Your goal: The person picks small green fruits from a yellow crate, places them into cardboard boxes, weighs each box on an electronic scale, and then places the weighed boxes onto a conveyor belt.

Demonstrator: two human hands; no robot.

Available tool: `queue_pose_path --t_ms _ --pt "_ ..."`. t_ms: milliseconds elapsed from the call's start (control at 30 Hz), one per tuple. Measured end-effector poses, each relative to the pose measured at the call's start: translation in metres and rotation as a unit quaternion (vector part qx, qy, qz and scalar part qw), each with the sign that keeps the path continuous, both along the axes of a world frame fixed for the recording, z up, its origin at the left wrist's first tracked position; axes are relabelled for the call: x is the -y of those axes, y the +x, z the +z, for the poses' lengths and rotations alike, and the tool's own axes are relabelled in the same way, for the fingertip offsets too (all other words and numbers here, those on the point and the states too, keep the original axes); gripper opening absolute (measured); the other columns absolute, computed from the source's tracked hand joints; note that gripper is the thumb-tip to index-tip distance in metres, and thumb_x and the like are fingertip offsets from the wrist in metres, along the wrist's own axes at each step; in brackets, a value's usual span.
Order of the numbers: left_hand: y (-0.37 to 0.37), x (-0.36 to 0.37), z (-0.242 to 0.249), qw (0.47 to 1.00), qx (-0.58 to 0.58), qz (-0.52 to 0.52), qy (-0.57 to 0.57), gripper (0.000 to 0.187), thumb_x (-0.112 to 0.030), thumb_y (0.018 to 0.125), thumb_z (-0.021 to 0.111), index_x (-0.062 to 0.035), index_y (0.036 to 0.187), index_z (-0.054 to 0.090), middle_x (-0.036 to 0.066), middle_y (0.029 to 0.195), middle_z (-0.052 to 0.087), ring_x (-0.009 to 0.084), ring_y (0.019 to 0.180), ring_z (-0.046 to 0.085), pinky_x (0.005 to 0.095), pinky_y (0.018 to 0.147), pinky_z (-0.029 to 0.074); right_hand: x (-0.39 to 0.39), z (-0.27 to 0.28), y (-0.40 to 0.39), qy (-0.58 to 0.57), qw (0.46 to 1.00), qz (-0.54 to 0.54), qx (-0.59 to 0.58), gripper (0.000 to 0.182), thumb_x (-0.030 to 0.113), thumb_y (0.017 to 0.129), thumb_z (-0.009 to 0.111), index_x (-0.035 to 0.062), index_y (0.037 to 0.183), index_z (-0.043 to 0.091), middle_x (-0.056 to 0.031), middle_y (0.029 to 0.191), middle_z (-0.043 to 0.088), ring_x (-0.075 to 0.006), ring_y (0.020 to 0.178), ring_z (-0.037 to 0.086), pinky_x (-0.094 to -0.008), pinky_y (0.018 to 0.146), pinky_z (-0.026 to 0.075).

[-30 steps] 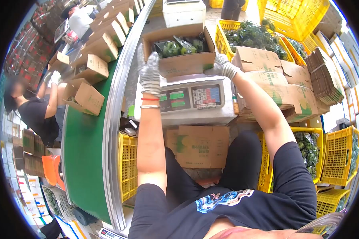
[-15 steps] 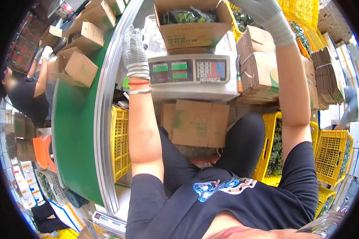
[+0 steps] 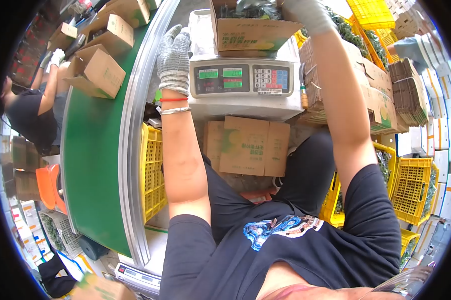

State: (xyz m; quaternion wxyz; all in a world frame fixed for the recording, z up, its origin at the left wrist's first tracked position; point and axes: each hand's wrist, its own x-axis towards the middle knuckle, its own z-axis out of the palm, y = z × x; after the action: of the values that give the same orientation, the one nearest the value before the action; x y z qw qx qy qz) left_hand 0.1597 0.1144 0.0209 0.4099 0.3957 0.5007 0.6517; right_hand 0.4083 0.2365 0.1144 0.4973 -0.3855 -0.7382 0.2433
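My left hand (image 3: 174, 56), in a grey-white knit glove, is stretched out beside the left edge of the scale (image 3: 243, 79), holding nothing. On the scale stands an open cardboard box (image 3: 258, 35) with a clear bag of green produce (image 3: 259, 11) in it. The gloved right hand (image 3: 309, 16) is at the box's upper right side, smeared by motion. Its fingertips are cut off or hidden, so whether it grips anything does not show. Green digits glow on the scale's display.
A green conveyor belt (image 3: 98, 165) runs along the left, with open boxes (image 3: 98, 72) and another gloved person (image 3: 33, 112) beyond it. Stacked flattened cartons (image 3: 378, 95) and yellow crates (image 3: 415, 192) stand on the right. A wooden-handled tool (image 3: 304, 96) leans beside the scale.
My right hand has moved left and down, to the box's right side. The box appears shifted right and slightly turned. My left hand has stayed beside the scale, fingers stretched.
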Motion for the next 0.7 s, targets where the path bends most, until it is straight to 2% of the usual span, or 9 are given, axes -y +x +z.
queue_pose_path --t_ms 67,133,233,267,367,400,533,633,700 --pt "-0.004 -0.003 -0.001 1.0 -0.017 -0.003 0.001 0.045 -0.024 0.089 0.057 -0.0019 0.126 0.047 0.015 0.114 0.057 0.0264 0.104 0.058 0.0364 0.084 0.051 0.021 -0.004 0.03 -0.06 0.95 0.095 -0.293 0.019 0.017 0.086 0.062 -0.0003 0.095 0.063 -0.0079 0.08 0.065 -0.015 0.071 0.062 -0.0316 0.066 0.055" --pt "-0.001 -0.001 0.0 1.0 -0.02 -0.007 0.01 0.043 -0.024 0.09 0.056 -0.0013 0.126 0.047 0.015 0.113 0.057 0.0258 0.103 0.058 0.036 0.083 0.051 0.069 0.017 0.028 -0.258 0.854 0.236 -0.384 0.022 0.019 0.087 0.061 -0.001 0.095 0.061 -0.0095 0.081 0.065 -0.0171 0.072 0.063 -0.0349 0.066 0.057" --pt "0.008 0.003 0.002 0.999 -0.037 -0.021 0.011 0.04 -0.023 0.091 0.053 -0.0017 0.125 0.048 0.015 0.113 0.058 0.0243 0.102 0.059 0.0345 0.083 0.051 0.087 0.004 0.025 -0.415 0.745 0.289 -0.436 0.028 0.024 0.089 0.057 -0.0041 0.093 0.058 -0.0128 0.081 0.062 -0.0234 0.072 0.063 -0.0408 0.066 0.059" --pt "0.01 0.003 0.001 0.999 -0.038 -0.027 0.009 0.04 -0.023 0.091 0.053 -0.0021 0.124 0.049 0.015 0.113 0.058 0.0238 0.101 0.059 0.0342 0.082 0.051 0.083 -0.004 0.018 -0.425 0.717 0.312 -0.457 0.034 0.014 0.084 0.06 -0.0057 0.109 0.049 -0.0142 0.08 0.059 -0.0253 0.07 0.063 -0.0414 0.063 0.059" --pt "0.011 -0.001 -0.004 0.997 -0.073 -0.027 0.012 0.039 -0.023 0.091 0.053 -0.0026 0.123 0.05 0.013 0.111 0.059 0.0221 0.1 0.059 0.0329 0.081 0.051 0.098 0.009 0.002 -0.262 0.841 0.28 -0.382 0.053 0.004 0.078 0.064 -0.0038 0.122 0.035 -0.0153 0.081 0.058 -0.0262 0.067 0.062 -0.0432 0.061 0.058" --pt "0.01 -0.003 -0.005 0.995 -0.091 -0.025 0.014 0.038 -0.023 0.091 0.053 -0.0027 0.123 0.051 0.013 0.111 0.06 0.0215 0.1 0.059 0.0325 0.081 0.051 0.094 0.011 0.004 -0.282 0.806 0.32 -0.41 0.069 -0.004 0.071 0.065 0.0001 0.128 0.025 -0.0165 0.084 0.058 -0.0248 0.065 0.061 -0.0426 0.06 0.058" --pt "0.008 -0.006 -0.01 0.991 -0.119 0.008 0.054 0.033 -0.02 0.09 0.055 -0.002 0.118 0.056 0.01 0.105 0.062 0.0176 0.095 0.06 0.0286 0.078 0.05 0.102 0.013 0.01 -0.256 0.849 0.277 -0.371 0.064 0.002 0.071 0.066 -0.0002 0.125 0.031 -0.0157 0.083 0.059 -0.0234 0.065 0.06 -0.0394 0.057 0.058" --pt "0.013 -0.007 -0.008 0.989 -0.129 0.033 0.069 0.035 -0.018 0.085 0.058 0.0013 0.113 0.059 0.012 0.106 0.064 0.0189 0.095 0.059 0.0302 0.087 0.045 0.114 0.0 0.039 -0.264 0.885 0.232 -0.304 0.058 0.004 0.07 0.067 0.0005 0.12 0.038 -0.016 0.086 0.061 -0.0221 0.064 0.06 -0.033 0.056 0.056" --pt "0.01 -0.01 -0.013 0.967 -0.229 0.03 0.107 0.03 -0.014 0.086 0.058 0.0017 0.11 0.06 0.012 0.105 0.065 0.0192 0.096 0.06 0.0303 0.085 0.047 0.104 -0.05 0.097 -0.258 0.922 0.113 -0.267 0.043 0.006 0.079 0.065 0.0012 0.12 0.052 -0.0094 0.098 0.062 -0.0127 0.079 0.062 -0.0239 0.062 0.053"
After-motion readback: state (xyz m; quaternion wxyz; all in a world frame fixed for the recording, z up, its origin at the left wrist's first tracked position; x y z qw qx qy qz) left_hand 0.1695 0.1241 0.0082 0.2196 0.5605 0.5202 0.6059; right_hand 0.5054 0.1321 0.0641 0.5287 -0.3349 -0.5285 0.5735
